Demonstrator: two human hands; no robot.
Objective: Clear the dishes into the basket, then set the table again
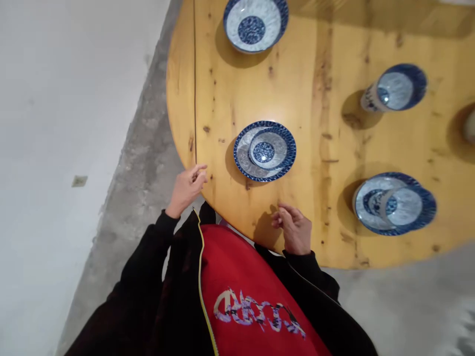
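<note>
Near the table edge in the head view, my left hand (188,188) hovers at the rim of the wooden table (293,113), fingers loosely curled and apart, with nothing in them. My right hand (295,228) is over the table's front part, also without anything in it, thumb and fingers slightly bent and apart. Between and beyond the hands stands a blue-and-white bowl (242,154) with a smaller bowl (264,152) inside it. Neither hand touches these bowls.
Another blue-and-white bowl (251,29) stands farther back. To the right are a tall patterned cup or bowl stack (395,90) and a wide bowl (365,198) with a smaller vessel (406,206) in it. A white wall (67,99) rises on the left.
</note>
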